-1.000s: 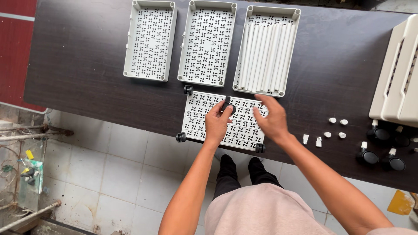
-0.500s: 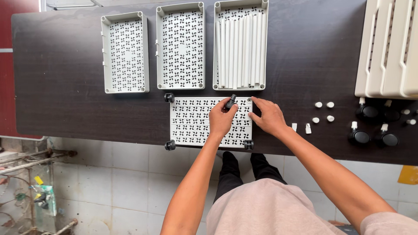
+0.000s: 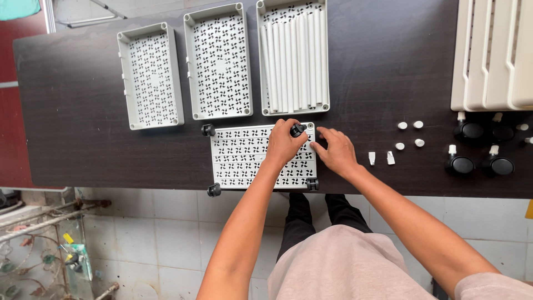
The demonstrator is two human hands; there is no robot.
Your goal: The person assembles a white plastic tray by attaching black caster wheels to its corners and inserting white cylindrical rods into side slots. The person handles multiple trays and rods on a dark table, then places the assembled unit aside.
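Left hand (image 3: pixel 284 142) was clamped on a black wheel (image 3: pixel 297 130) at the far right corner of the flat tray (image 3: pixel 244 158) near the table (image 3: pixel 72 144) edge; right hand (image 3: pixel 335 151) pressed flat beside it, fingers spread. A crooked push could have jammed the wheel or slid the tray off the edge

Grey perforated tray (image 3: pixel 244 158) lies upside-down at table edge, black caster (image 3: pixel 297 130) at its corner.

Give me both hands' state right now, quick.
Left hand: closed on the black caster wheel at the far right corner of the upturned grey tray.
Right hand: open, holding nothing, fingertips pressing that tray's right edge.
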